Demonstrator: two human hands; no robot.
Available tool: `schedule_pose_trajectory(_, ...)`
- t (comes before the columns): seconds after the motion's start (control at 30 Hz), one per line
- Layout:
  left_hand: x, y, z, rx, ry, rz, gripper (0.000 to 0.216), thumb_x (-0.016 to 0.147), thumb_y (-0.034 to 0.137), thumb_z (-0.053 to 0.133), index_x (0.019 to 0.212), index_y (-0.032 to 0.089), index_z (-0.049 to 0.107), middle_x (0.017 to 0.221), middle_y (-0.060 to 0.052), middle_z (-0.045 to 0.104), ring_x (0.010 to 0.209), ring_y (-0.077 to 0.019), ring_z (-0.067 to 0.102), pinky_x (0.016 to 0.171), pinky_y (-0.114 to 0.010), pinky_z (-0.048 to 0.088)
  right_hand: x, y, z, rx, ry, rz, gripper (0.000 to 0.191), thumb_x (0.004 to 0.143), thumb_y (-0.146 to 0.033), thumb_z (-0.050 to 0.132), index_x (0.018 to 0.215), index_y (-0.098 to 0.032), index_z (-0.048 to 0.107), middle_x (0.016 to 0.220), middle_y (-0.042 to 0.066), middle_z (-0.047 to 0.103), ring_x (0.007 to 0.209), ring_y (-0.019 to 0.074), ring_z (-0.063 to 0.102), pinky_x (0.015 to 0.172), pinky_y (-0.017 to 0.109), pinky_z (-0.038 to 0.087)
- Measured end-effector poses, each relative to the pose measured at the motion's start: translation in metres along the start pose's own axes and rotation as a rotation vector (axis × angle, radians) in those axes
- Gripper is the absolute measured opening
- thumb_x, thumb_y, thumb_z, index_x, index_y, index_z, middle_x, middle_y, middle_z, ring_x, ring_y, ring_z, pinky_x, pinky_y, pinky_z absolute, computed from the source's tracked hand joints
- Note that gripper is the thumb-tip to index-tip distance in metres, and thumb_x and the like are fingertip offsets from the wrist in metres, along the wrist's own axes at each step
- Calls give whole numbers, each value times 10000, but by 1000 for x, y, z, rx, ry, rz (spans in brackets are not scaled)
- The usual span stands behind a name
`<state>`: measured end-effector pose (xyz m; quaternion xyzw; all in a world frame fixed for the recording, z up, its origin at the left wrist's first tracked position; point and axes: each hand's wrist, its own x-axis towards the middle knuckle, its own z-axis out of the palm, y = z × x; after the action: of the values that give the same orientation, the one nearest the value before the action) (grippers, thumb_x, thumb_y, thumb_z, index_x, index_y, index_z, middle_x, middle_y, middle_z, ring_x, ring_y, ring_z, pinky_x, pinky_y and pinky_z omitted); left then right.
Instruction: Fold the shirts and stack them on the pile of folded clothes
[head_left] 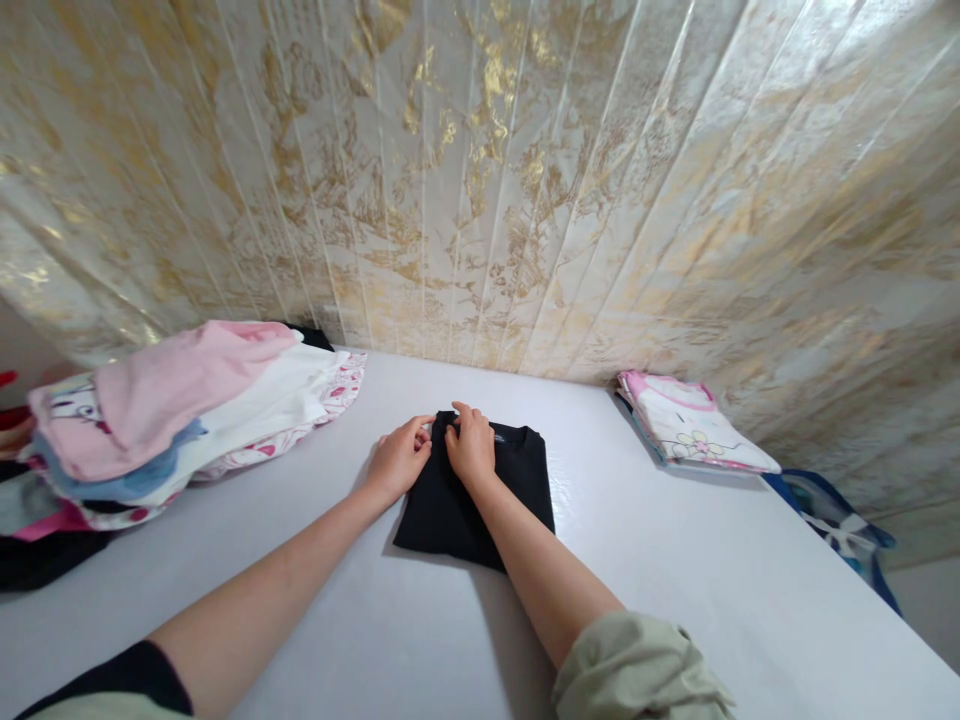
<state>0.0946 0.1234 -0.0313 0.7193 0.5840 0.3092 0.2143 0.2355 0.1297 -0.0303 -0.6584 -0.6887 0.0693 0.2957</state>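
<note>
A black T-shirt (525,490), folded into a rough rectangle, lies flat on the white tabletop in front of me. Its round neckline shows at the far edge, with a small label inside. At the shirt's far left corner, my left hand (401,460) is closed with curled fingers against the fabric edge; the fingertips are partly hidden. My right hand (472,445) rests palm down on the upper left part of the shirt, its fingers stretched out toward the far edge and the thumb apart.
A loose pile of clothes (187,400), pink, white and blue, lies on the left of the white table (322,600). Folded white-and-pink clothes (690,425) sit at the back right. Beyond the right edge is a blue, partly clear bag (840,530). A gold-patterned curtain (480,180) hangs behind.
</note>
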Motion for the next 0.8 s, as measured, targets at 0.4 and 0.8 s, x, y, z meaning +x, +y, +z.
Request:
schedule_pose_trajectory(0.4,31,6,1,63,-74,-168,184,847,353,566,921,214,661,939,-51,747,882,-220,683,776,-309,471,6,10,5,142,1,18,429,861,-209,491,1290,-206,504,1101,76,637,1076,217,566,953,379,406)
schedule_pose_trajectory(0.8,18,14,10,27,73,-107,84,871,303,539,932,260,577,933,10,723,874,-180,677,809,-296,453,6,10,0,275,-38,13,463,873,-265,524,1336,-275,513,1170,40,658,1146,202,559,1021,396,374)
